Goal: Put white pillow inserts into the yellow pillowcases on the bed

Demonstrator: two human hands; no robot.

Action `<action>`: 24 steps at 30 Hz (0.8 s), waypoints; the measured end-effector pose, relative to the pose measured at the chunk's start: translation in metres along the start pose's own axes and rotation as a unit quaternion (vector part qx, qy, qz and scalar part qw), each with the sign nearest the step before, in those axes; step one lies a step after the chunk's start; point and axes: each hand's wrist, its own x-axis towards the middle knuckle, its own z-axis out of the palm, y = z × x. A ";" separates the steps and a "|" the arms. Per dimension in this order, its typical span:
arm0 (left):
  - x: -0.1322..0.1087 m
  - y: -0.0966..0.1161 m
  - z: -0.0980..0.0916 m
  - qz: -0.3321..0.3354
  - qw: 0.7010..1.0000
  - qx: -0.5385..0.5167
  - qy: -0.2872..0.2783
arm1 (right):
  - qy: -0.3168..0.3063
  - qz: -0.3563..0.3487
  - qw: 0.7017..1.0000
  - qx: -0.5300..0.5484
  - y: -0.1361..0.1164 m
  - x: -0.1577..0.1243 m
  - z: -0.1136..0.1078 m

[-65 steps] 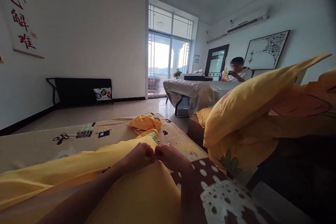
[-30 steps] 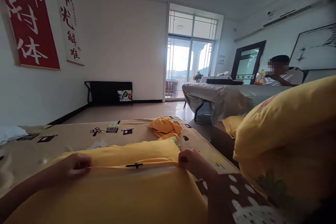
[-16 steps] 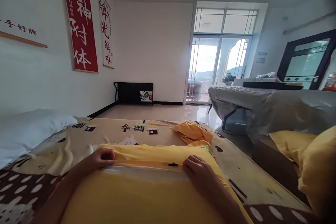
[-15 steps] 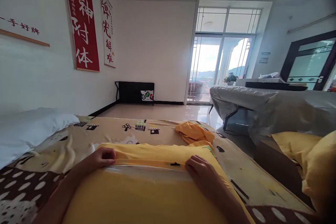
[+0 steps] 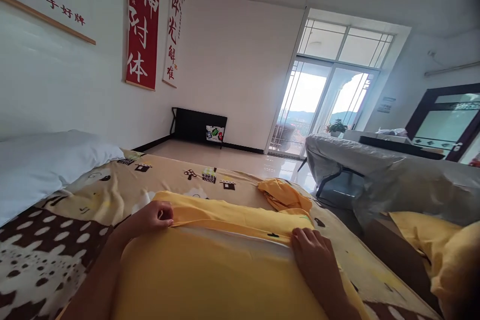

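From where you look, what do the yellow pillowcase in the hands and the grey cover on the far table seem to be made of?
The yellow pillowcase, pinched by the left hand and the right hand, looks like soft matte woven fabric, perhaps cotton: it folds limply without shine. The grey cover looks like thin plastic sheeting: it shows glossy highlights and stiff crinkles, though a coated cloth is possible.

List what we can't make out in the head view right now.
- Left hand: fingers curled over the edge of the yellow pillowcase; the grip underneath is hidden.
- Right hand: lies flat on that edge; fingertips under the fold are hidden.
- White pillow: cut off by the left edge.
- Yellow pillow: cut off by the right edge.
- Crumpled yellow cloth: too bunched to identify.
- Covered table: wrapped in a grey sheet.
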 end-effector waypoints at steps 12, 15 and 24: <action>0.000 0.015 0.007 0.033 0.998 0.041 0.018 | -0.239 -0.300 0.920 0.086 -0.222 0.068 -0.023; 0.002 0.012 0.006 0.017 0.999 0.021 0.023 | -0.281 -0.240 0.923 0.104 -0.246 0.084 -0.008; 0.006 0.011 0.017 -0.058 0.993 0.077 0.062 | -0.290 -0.104 0.934 0.179 -0.257 0.082 0.018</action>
